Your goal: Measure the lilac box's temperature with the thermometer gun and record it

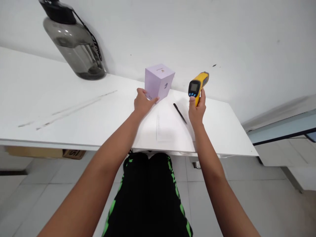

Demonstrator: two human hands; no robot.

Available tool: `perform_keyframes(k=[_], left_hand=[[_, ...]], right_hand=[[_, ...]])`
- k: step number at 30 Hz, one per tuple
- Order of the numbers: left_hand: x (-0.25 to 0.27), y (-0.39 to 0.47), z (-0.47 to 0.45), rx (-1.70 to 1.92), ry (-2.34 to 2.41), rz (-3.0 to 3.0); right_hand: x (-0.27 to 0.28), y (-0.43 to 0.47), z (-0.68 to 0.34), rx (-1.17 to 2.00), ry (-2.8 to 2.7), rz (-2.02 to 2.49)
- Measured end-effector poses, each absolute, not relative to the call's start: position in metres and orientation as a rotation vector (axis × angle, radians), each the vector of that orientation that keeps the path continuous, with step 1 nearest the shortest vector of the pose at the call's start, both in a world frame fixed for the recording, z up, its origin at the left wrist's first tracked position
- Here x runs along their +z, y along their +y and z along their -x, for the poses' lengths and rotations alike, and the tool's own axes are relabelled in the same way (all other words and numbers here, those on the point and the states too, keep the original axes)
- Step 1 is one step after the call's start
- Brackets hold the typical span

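My left hand point(144, 102) grips the lower front corner of a pale purple box point(159, 80), its thumb on the right face and fingers at the left side. The box stands near the back of the white table, a small dark logo on its right face. In my right hand point(197, 110) is a yellow and black infrared thermometer point(198, 85), held upright by its handle above the table. Its small grey screen and blue buttons face me, and my thumb lies just below the buttons. Between my hands a black pen point(179, 113) lies on a white paper sheet point(168, 126).
A large grey water bottle point(79, 49) with a black lid stands at the back left against the white wall point(172, 29). The white table point(61, 95) has dark streaks on its left part. A cardboard box point(37, 152) sits below the table's left edge.
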State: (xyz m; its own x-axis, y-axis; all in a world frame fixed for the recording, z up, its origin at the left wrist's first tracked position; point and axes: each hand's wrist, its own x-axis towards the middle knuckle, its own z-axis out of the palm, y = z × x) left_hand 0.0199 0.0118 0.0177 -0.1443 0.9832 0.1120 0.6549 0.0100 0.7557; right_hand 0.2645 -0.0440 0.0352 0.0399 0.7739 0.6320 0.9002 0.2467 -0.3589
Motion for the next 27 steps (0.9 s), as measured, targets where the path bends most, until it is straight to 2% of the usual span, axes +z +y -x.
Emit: perform_keyframes(k=[6,10,17,23,27], left_hand=[[0.035,-0.01,-0.028,0.318,1.867,-2.064],[0.033,-0.023,-0.046,0.075,1.975,-2.281],[0.025,-0.037,-0.067,0.027,1.894,-2.55],[0.026,-0.037,-0.065,0.049,1.917,-2.518],[0.027,-0.035,-0.063,0.077,1.897,-2.464]], right_hand=[[0.032,-0.064,-0.288,0.032,-1.573,2.039],[0.031,-0.06,-0.284,0.097,-1.562,2.229],[0.026,-0.056,-0.275,-0.016,-1.658,2.293],[0.021,-0.051,-0.275,-0.113,-1.714,2.287],[0.019,-0.057,-0.271,-0.321,-1.688,2.087]])
